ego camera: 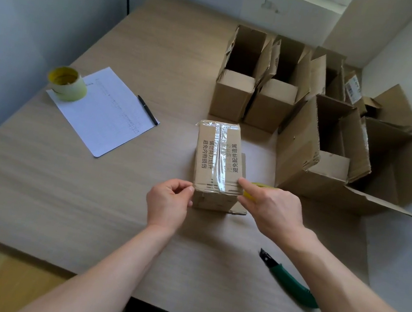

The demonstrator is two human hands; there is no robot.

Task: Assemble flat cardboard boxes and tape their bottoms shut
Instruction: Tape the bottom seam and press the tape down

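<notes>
Cardboard box (218,163), bottom up and taped along its seam, stands mid-table. At its seven o'clock corner my left hand (169,202) pinches the tape edge; at five o'clock my right hand (273,209) grips a yellow tape roll (253,189), forefinger on the box edge.

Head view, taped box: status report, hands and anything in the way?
Left hand pinching at box near corner. Right hand gripping yellow tape roll, forefinger on clear tape strip. Utility knife lying aside, nothing obstructing.
</notes>
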